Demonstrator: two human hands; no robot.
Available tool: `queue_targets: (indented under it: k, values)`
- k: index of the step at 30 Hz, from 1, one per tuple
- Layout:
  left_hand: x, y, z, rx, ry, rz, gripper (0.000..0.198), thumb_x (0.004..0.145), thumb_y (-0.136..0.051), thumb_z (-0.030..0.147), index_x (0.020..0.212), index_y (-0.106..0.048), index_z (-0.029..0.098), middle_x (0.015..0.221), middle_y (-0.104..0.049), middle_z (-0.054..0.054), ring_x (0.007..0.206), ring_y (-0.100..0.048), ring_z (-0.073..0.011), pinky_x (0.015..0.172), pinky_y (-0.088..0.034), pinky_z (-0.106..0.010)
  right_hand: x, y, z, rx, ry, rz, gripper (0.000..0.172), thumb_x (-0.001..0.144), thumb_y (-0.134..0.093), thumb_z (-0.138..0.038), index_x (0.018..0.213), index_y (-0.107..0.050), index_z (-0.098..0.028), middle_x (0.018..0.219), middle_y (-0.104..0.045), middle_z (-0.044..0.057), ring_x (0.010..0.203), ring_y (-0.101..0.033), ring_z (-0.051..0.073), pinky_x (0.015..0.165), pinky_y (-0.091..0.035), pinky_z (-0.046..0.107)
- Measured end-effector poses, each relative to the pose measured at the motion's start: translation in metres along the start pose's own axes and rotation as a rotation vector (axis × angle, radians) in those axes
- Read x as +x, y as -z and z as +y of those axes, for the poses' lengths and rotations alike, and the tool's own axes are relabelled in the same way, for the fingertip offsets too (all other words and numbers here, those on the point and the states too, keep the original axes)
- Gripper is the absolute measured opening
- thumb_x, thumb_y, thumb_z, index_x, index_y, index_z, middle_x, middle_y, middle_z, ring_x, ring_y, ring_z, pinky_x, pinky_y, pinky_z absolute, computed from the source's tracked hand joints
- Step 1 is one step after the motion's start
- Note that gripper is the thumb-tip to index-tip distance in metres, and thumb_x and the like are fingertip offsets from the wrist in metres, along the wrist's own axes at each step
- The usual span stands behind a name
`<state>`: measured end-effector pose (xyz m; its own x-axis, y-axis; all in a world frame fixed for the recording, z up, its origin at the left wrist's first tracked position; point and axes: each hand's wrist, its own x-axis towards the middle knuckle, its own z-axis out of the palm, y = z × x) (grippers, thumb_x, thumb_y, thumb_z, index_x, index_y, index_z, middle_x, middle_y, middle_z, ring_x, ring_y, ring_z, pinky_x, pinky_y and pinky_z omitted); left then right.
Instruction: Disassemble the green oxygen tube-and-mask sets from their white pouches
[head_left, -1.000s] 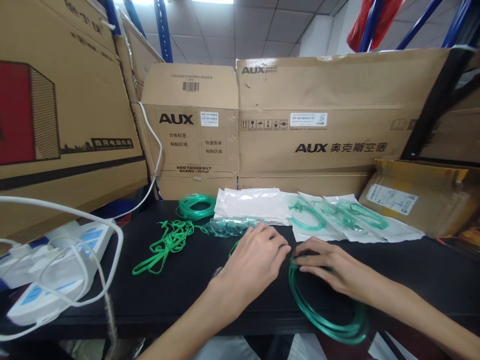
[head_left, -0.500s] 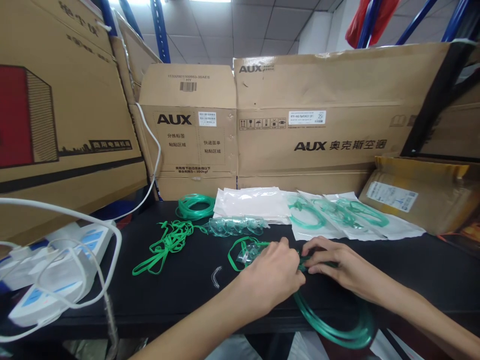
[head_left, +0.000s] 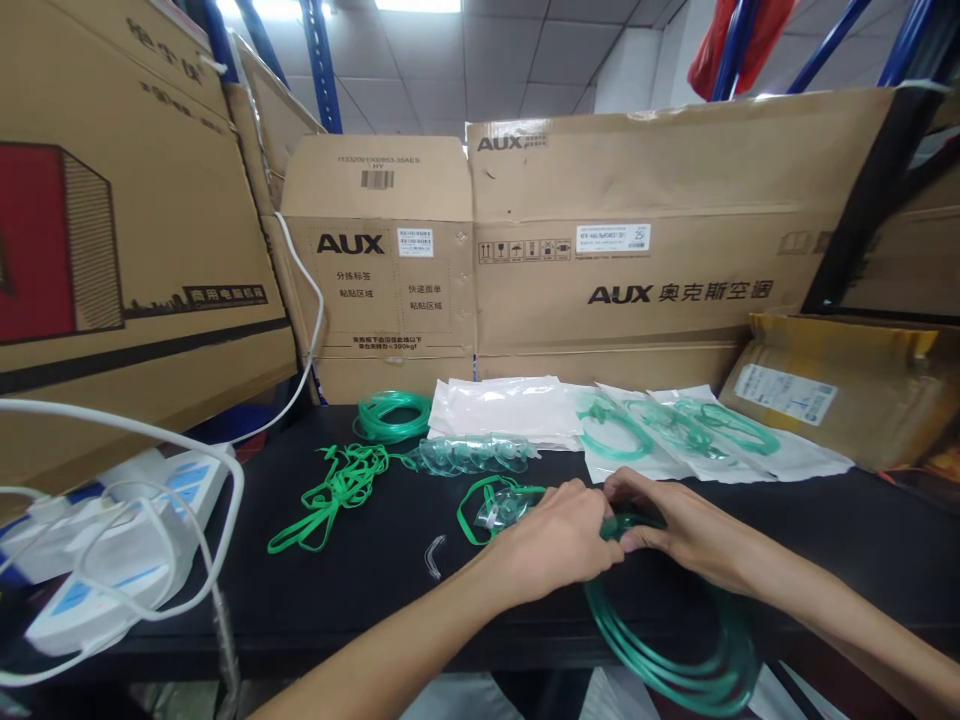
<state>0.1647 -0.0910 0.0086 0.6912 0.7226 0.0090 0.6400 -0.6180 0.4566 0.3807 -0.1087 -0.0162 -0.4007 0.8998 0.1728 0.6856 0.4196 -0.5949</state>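
Both hands meet over the front of the black table, gripping a coil of green tubing (head_left: 675, 655) that loops down past the table edge. My left hand (head_left: 562, 535) is closed around the tubing bundle, its fingertips partly hidden. My right hand (head_left: 667, 520) pinches the same bundle from the other side. Just left of my left hand lies a clear mask (head_left: 506, 508) with a green elastic strap (head_left: 466, 510). Several thin clear or silvery strips (head_left: 433, 556) lie nearby. Behind, a row of nested clear green masks (head_left: 476, 453) rests beside a heap of green straps (head_left: 349, 490).
Another green tubing coil (head_left: 394, 415) sits at the back, beside white pouches (head_left: 506, 408). Pouches holding green tubing and masks (head_left: 675, 430) lie back right, near a wrapped parcel (head_left: 847, 390). Power strips (head_left: 127, 560) with white cables occupy the left. Cardboard boxes (head_left: 622, 200) wall the back.
My hands have drawn closer together on the tubing, the right thumb now near the left fingers. The hanging coil has spread and dropped slightly.
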Motion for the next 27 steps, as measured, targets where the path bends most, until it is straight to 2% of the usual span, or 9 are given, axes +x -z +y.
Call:
queue_targets:
  k: [6,9,13,15,18,21,23,25,27]
  values:
    - [0.021,0.011,0.010,0.105,0.034,-0.108,0.048,0.078,-0.070,0.053,0.109,-0.072,0.016,0.113,-0.071,-0.016,0.113,-0.065,-0.0360,0.084,-0.056,-0.039,-0.006,-0.005,0.003,-0.040,0.008,0.077,0.028,0.093,-0.063,-0.029,0.121,-0.061,-0.027,0.118,-0.072,0.006,0.108,-0.067,0.026,0.095,-0.051,0.038]
    - [0.031,0.017,0.012,0.135,0.034,-0.183,0.047,0.073,-0.071,0.057,0.100,-0.074,0.018,0.100,-0.075,-0.014,0.102,-0.069,-0.0342,0.075,-0.056,-0.037,-0.012,-0.005,0.001,-0.061,0.019,0.102,0.031,0.097,-0.061,-0.034,0.127,-0.062,-0.026,0.126,-0.071,0.009,0.112,-0.068,0.026,0.099,-0.052,0.039]
    - [0.038,0.023,0.015,0.153,0.017,-0.285,0.038,0.076,-0.068,0.056,0.081,-0.072,0.019,0.079,-0.075,-0.009,0.083,-0.073,-0.0287,0.065,-0.054,-0.033,-0.018,-0.006,0.004,-0.122,0.061,0.131,0.031,0.098,-0.060,-0.041,0.123,-0.070,-0.027,0.125,-0.073,0.009,0.113,-0.070,0.027,0.099,-0.055,0.037]
    - [0.039,0.024,0.017,0.169,0.001,-0.290,0.040,0.078,-0.066,0.057,0.079,-0.070,0.018,0.081,-0.075,-0.011,0.087,-0.072,-0.0317,0.064,-0.053,-0.035,-0.020,-0.007,0.007,-0.164,0.091,0.170,0.029,0.098,-0.059,-0.041,0.121,-0.072,-0.027,0.124,-0.074,0.008,0.113,-0.071,0.027,0.097,-0.057,0.036]
    - [0.036,0.026,0.019,0.186,-0.037,-0.241,0.038,0.081,-0.064,0.055,0.080,-0.069,0.017,0.085,-0.075,-0.015,0.095,-0.071,-0.0362,0.065,-0.052,-0.037,-0.021,-0.007,0.010,-0.213,0.139,0.305,0.029,0.096,-0.060,-0.042,0.118,-0.073,-0.028,0.123,-0.075,0.008,0.113,-0.072,0.028,0.099,-0.058,0.038]
    - [0.032,0.034,0.018,0.135,-0.099,-0.210,0.032,0.089,-0.056,0.043,0.070,-0.063,0.019,0.062,-0.069,-0.009,0.071,-0.070,-0.0266,0.060,-0.048,-0.032,-0.026,0.000,0.011,-0.217,0.136,0.491,0.037,0.089,-0.068,-0.051,0.120,-0.072,-0.031,0.127,-0.073,0.006,0.116,-0.070,0.031,0.102,-0.058,0.043]
    - [0.027,0.046,0.013,0.086,-0.116,-0.158,0.030,0.093,-0.052,0.038,0.071,-0.061,0.019,0.051,-0.062,-0.004,0.057,-0.065,-0.0215,0.056,-0.045,-0.030,-0.032,0.006,0.013,-0.156,0.053,0.609,0.047,0.084,-0.071,-0.057,0.126,-0.069,-0.035,0.131,-0.072,0.005,0.115,-0.071,0.032,0.098,-0.060,0.042]
    - [0.023,0.063,0.003,0.030,-0.104,-0.041,0.028,0.096,-0.050,0.040,0.084,-0.063,0.018,0.052,-0.060,-0.001,0.051,-0.061,-0.0187,0.053,-0.043,-0.029,-0.039,0.010,0.019,-0.048,-0.064,0.697,0.052,0.084,-0.069,-0.060,0.131,-0.065,-0.038,0.131,-0.072,0.004,0.112,-0.073,0.031,0.091,-0.063,0.035]
    - [0.019,0.086,-0.015,-0.032,-0.065,0.128,0.031,0.100,-0.047,0.044,0.100,-0.063,0.017,0.064,-0.064,-0.001,0.050,-0.059,-0.0154,0.054,-0.044,-0.027,-0.046,0.008,0.025,0.018,-0.170,0.760,0.052,0.086,-0.068,-0.060,0.133,-0.065,-0.038,0.127,-0.075,0.004,0.109,-0.075,0.030,0.086,-0.064,0.029]
